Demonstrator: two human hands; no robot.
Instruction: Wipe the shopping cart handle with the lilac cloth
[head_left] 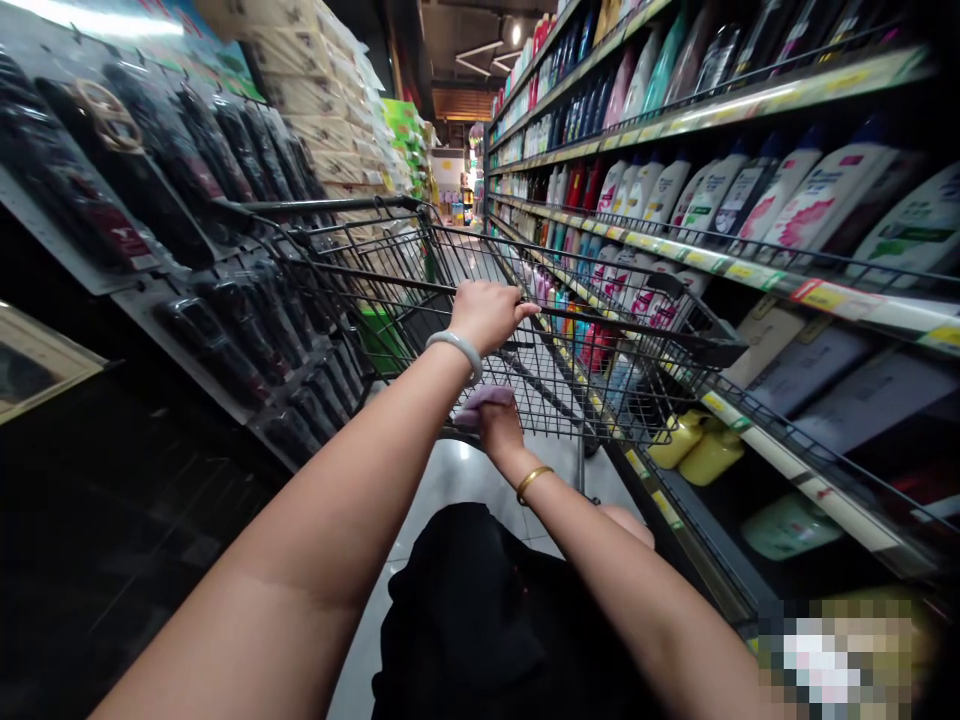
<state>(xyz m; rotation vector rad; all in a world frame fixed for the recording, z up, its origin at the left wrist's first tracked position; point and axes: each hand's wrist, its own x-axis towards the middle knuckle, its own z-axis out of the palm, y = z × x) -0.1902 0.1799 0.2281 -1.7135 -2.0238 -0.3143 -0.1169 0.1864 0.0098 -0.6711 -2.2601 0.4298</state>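
My left hand point(487, 315), with a pale bangle point(456, 352) at its wrist, is wrapped round the top bar at the near end of a black wire shopping cart point(712, 343). Below it, my right hand point(502, 430) is closed on a folded purple cloth point(484, 400), held against the lower edge of the wire basket. A gold bracelet point(534, 482) circles that wrist. Whether the cloth is pressed onto the wire, I cannot tell. Through the mesh a dark panel and the pale floor show.
On the right, shelves point(810, 280) hold many shampoo bottles point(825, 200), with yellow bottles point(701, 450) lower down. Packaged black items point(127, 170) hang on a rack at left. Stacked packs point(315, 90) stand behind it. A tiled aisle runs ahead.
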